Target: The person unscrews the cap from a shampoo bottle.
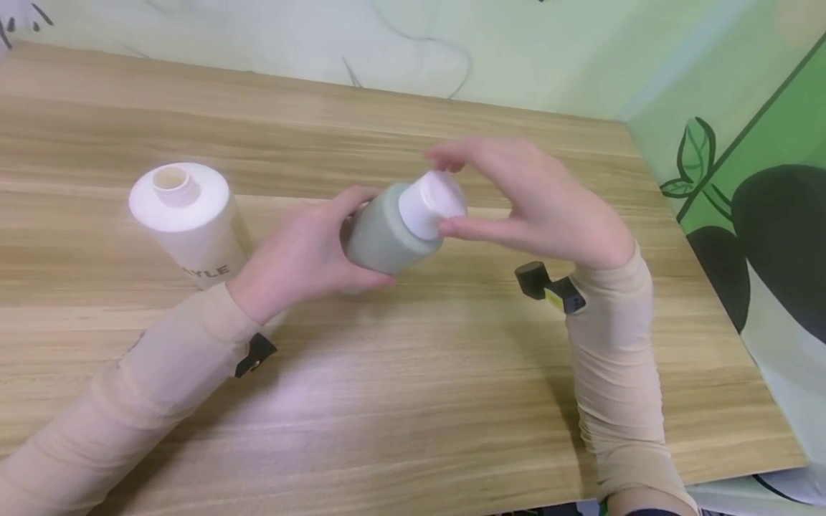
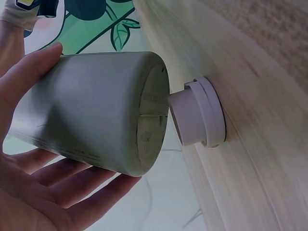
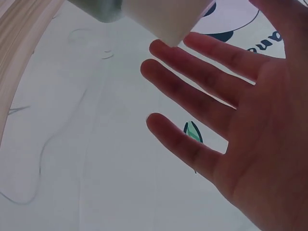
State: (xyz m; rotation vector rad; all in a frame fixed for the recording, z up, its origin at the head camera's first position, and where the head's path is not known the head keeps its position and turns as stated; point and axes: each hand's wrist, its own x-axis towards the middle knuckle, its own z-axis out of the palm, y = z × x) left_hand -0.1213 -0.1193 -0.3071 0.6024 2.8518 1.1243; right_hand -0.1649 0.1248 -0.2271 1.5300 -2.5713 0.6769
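Note:
My left hand (image 1: 303, 244) grips a grey-green bottle (image 1: 387, 233) round its body, tilted with its white cap (image 1: 427, 206) up and to the right. In the left wrist view the bottle's base faces the tabletop, and thumb and fingers wrap its sides. Around the cap my right hand (image 1: 538, 197) is spread, the thumb tip at its near side and the fingers beyond it. The right wrist view shows those fingers (image 3: 187, 91) fairly straight and apart, with fingertips close to the cap. A white ring-shaped cap (image 2: 207, 115) with a narrower neck sits on the table, hidden in the head view.
An uncapped white bottle (image 1: 193, 236) with printed letters stands upright left of my left hand. The wood-grain table (image 1: 400, 416) meets a painted wall (image 1: 290, 43) at the back and right. Each wrist carries a small black camera (image 1: 551, 288).

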